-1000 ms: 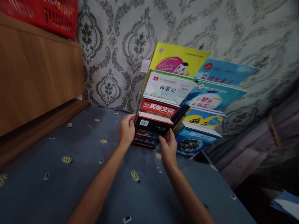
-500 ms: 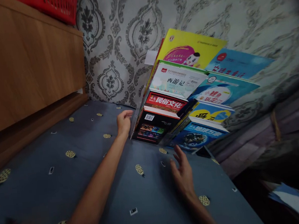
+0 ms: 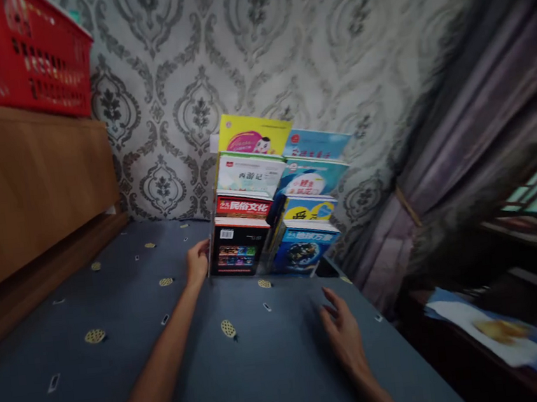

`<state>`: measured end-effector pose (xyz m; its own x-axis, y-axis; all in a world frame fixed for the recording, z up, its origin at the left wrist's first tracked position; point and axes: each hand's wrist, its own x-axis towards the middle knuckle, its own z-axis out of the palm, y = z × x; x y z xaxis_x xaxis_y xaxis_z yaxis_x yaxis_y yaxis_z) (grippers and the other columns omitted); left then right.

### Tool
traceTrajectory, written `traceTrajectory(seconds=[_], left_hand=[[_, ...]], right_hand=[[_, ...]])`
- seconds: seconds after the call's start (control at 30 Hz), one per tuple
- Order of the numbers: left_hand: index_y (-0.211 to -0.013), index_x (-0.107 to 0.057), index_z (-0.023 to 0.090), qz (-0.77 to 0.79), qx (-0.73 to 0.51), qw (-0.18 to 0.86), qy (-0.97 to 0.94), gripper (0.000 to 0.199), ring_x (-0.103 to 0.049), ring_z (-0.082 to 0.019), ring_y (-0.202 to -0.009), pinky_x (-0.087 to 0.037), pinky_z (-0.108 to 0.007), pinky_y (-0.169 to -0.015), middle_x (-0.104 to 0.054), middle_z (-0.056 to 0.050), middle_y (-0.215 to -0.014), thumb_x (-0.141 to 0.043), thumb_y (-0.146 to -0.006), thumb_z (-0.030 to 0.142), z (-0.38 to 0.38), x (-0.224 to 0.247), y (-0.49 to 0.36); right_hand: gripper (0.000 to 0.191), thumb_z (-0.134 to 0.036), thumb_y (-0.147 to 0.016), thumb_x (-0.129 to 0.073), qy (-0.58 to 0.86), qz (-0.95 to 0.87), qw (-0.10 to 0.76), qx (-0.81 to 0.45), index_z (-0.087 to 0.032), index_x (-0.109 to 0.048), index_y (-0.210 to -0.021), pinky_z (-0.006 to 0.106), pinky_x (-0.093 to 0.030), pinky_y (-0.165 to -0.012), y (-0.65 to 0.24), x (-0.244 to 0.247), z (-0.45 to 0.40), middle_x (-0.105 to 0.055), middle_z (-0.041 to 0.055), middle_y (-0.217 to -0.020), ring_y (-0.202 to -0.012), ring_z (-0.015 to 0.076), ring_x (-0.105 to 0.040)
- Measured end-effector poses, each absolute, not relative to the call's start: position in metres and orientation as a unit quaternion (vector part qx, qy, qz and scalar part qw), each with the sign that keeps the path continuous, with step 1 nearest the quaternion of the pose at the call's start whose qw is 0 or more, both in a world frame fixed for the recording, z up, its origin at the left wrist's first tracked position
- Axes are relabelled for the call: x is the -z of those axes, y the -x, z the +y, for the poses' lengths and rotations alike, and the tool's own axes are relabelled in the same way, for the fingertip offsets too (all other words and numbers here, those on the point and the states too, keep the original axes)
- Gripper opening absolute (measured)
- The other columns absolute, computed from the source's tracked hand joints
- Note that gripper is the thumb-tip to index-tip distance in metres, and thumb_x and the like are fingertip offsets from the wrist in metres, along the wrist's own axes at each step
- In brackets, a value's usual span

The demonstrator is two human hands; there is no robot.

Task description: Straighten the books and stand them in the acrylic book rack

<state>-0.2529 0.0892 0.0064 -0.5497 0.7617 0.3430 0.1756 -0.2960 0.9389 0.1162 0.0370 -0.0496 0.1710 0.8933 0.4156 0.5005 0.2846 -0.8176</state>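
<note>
A clear tiered book rack (image 3: 210, 258) stands on the blue cloth, filled with two columns of children's books. In the left column are a yellow book (image 3: 242, 133), a white book (image 3: 249, 176), a red book (image 3: 245, 206) and a black book (image 3: 235, 250). Blue and yellow covers fill the right column, with a blue globe book (image 3: 305, 248) in front. My left hand (image 3: 197, 263) is against the rack's outer left side, its fingers extended and partly hidden. Apart from the rack, my right hand (image 3: 343, 327) hovers over the cloth at front right, fingers spread and holding nothing.
A wooden cabinet (image 3: 37, 193) lines the left side, with a red plastic basket (image 3: 50, 67) on top. Patterned wallpaper (image 3: 200, 99) rises behind the rack. A purple curtain (image 3: 418, 166) hangs at right. The cloth-covered surface (image 3: 271, 367) drops off along its right edge.
My view has levelled and drawn back, so the rack looks smaller and more upright. My left hand stays at the rack's left side; my right hand is farther from the rack.
</note>
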Motion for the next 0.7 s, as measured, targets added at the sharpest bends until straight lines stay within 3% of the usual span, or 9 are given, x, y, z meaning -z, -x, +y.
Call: traceTrajectory(seconds=[0.2,0.5,0.7], left_hand=[[-0.091,-0.073,0.015,0.603,-0.632,0.214,-0.436,0.04,-0.074,-0.022,-0.094,-0.058,-0.039,-0.091,-0.078,-0.008,-0.092,-0.042,-0.069,0.007,0.067,0.016,0.258],[-0.087,-0.072,0.019,0.671,-0.549,0.155,-0.474,0.03,-0.072,-0.024,-0.093,-0.056,-0.04,-0.091,-0.077,-0.007,-0.092,-0.046,-0.072,0.015,0.005,0.034,0.244],[-0.084,-0.072,0.021,0.684,-0.498,0.095,-0.524,0.027,-0.069,-0.024,-0.091,-0.052,-0.043,-0.096,-0.075,-0.006,-0.09,-0.048,-0.074,0.014,-0.025,0.033,0.212]], right_hand=[[0.053,-0.043,-0.081,-0.047,0.592,-0.63,0.492,-0.104,-0.017,-0.065,-0.124,0.056,-0.046,-0.107,-0.163,0.051,0.037,-0.062,0.0164,-0.135,-0.128,0.0336,-0.056],[0.045,-0.028,-0.075,-0.047,0.591,-0.634,0.487,-0.107,-0.018,-0.067,-0.114,0.053,-0.043,-0.11,-0.178,0.051,0.068,-0.067,0.0126,-0.122,-0.121,0.0305,-0.059],[0.042,-0.029,-0.075,-0.048,0.574,-0.627,0.514,-0.117,-0.018,-0.067,-0.111,0.052,-0.043,-0.11,-0.181,0.053,0.087,-0.069,0.0136,-0.115,-0.118,0.0315,-0.061]])
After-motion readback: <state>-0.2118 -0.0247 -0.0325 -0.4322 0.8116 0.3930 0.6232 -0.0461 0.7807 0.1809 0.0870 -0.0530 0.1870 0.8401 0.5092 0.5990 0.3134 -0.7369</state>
